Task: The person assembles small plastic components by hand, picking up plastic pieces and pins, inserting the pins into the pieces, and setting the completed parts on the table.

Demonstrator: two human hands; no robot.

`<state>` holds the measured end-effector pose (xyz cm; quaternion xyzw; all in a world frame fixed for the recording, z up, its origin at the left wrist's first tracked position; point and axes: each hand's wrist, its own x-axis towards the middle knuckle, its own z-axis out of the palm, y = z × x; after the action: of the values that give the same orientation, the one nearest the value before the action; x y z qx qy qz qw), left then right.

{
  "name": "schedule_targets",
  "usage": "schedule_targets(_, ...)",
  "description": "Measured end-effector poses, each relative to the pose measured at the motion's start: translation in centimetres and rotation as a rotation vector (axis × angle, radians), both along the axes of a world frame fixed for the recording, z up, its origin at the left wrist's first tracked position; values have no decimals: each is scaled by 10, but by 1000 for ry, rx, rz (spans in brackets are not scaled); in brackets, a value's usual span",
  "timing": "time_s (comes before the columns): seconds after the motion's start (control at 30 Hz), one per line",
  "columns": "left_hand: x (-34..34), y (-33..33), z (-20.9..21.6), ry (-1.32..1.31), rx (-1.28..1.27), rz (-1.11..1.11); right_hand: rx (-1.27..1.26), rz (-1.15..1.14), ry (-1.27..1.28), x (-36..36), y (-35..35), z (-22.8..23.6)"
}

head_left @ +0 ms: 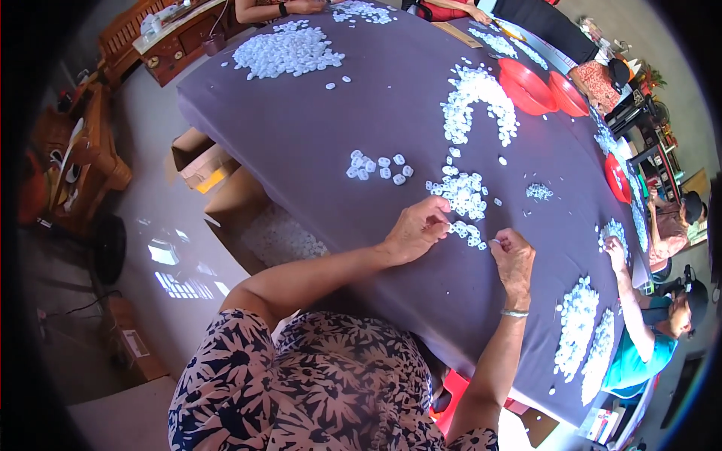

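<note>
My left hand (416,231) is closed in a pinch at the left end of a short row of small white plastic pieces (468,234). Whatever lies between its fingertips is too small to make out. Right of that row, my right hand (514,259) pinches a small pale plastic piece, partly hidden by the fingers. Just beyond both hands is a loose heap of the same oval white pieces (460,195). A small group of separate pieces (378,167) lies to the left, and a little pile of tiny dark metallic parts (538,192) to the right.
A dark cloth covers the large table (316,135). Bigger white heaps (288,51) and red basins (526,86) stand farther off. At right, a co-worker in teal (639,361) handles pieces. Open cardboard boxes (207,161) sit below the left table edge.
</note>
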<state>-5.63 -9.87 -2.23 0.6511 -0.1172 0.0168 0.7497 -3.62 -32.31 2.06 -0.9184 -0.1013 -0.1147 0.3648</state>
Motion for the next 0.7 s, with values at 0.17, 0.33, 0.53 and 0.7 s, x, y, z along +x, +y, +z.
schedule_targets(0.17,-1,-3,5,54,-75,-32,-200,69,-140,-1,-15,2)
schedule_targets(0.33,3,1,8,32,-66,-68,368,14,97,1,15,10)
schedule_targets(0.53,3,-1,15,65,-74,-103,673,145,214,-4,43,2)
schedule_targets(0.7,-1,-5,12,31,-79,-105,668,171,221,-10,46,0)
